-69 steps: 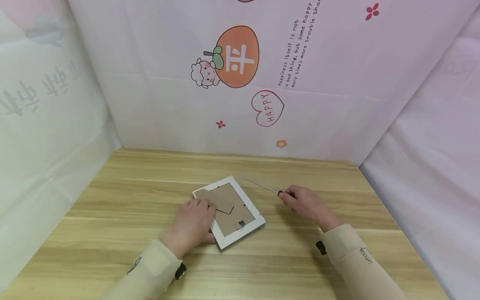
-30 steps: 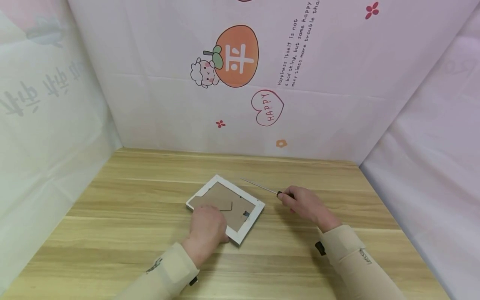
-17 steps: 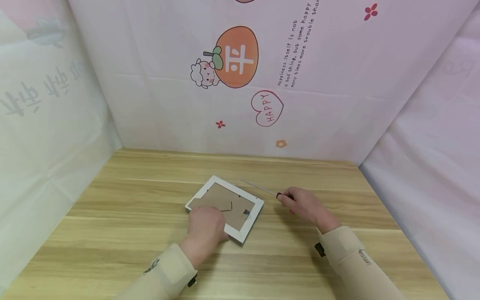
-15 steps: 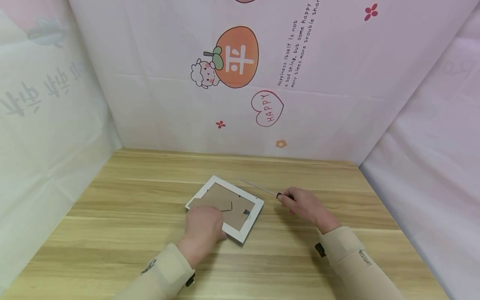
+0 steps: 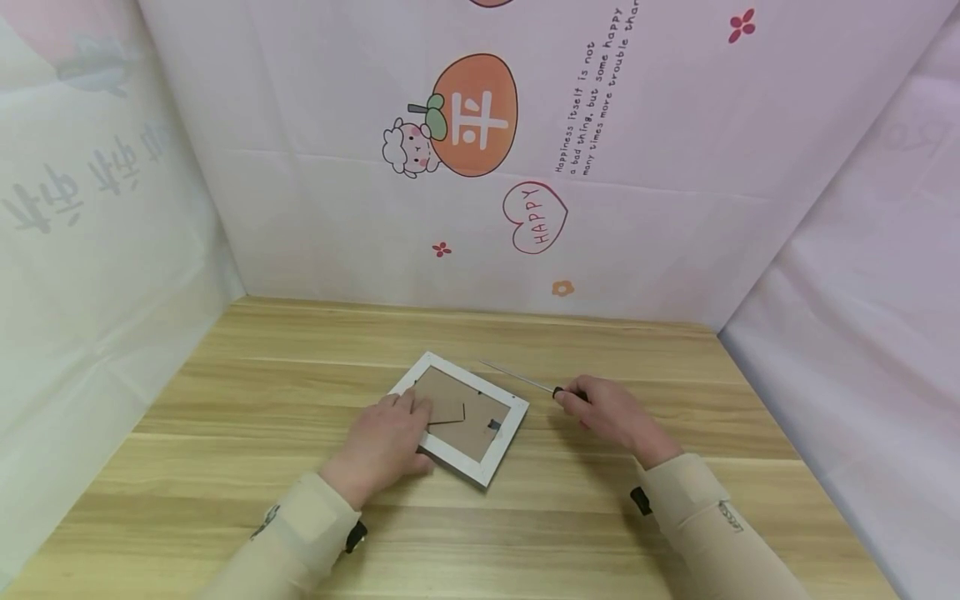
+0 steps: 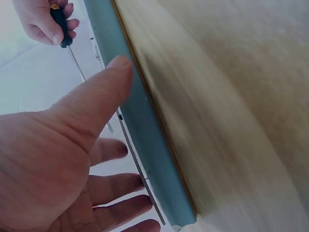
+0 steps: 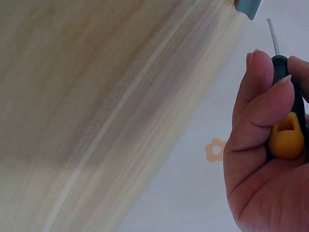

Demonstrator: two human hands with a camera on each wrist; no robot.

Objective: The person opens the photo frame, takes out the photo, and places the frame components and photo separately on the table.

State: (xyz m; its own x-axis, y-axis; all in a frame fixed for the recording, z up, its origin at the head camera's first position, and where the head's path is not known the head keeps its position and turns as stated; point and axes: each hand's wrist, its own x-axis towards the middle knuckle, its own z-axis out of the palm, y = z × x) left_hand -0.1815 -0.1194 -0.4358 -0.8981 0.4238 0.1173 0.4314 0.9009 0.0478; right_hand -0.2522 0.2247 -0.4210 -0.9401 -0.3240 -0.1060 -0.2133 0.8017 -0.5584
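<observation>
A white picture frame lies face down on the table at an angle, showing its brown backing board. My left hand rests over its left corner, fingers stretched across the back. In the left wrist view the thumb lies at the frame's bluish side edge, with the other fingers spread apart. To the right, my right hand grips a screwdriver by its dark handle with a yellow end. Its thin shaft points left, past the frame's far edge.
A dark metal tab sits at the backing's right end, and small dark marks dot the inner border. The wooden table is enclosed by white printed sheets at the back and both sides.
The frame has turned counterclockwise since the earliest frame under my left hand. That hand has since shifted left and loosened, fingers now spread. My right hand with the screwdriver has hardly moved.
</observation>
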